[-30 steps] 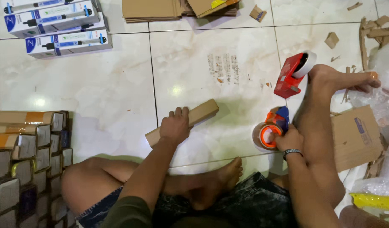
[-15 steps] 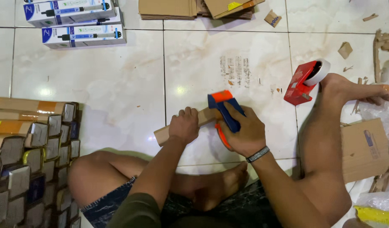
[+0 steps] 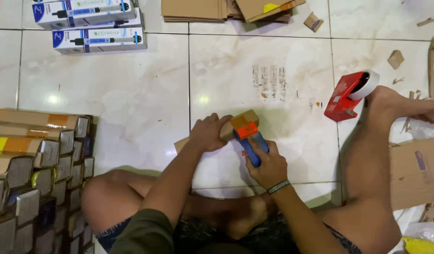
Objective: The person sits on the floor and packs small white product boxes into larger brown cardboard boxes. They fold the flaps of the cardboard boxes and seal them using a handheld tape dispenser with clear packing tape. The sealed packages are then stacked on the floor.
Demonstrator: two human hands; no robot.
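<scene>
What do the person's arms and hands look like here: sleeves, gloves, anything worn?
Both hands are bare, no gloves. The left hand has nothing on wrist or fingers; an olive-green sleeve covers the upper arm. The right hand wears a thin beaded bracelet at the wrist; no sleeve shows.

Glossy cream marble-look floor tiles are seen throughout, split by thin dark grout lines, with ceiling light mirrored in bright spots. White-and-blue boxes are laid at the top left, flattened cardboard at the top centre. Taped brown parcels are stacked along the left edge. Cardboard scraps are scattered on the right.
</scene>
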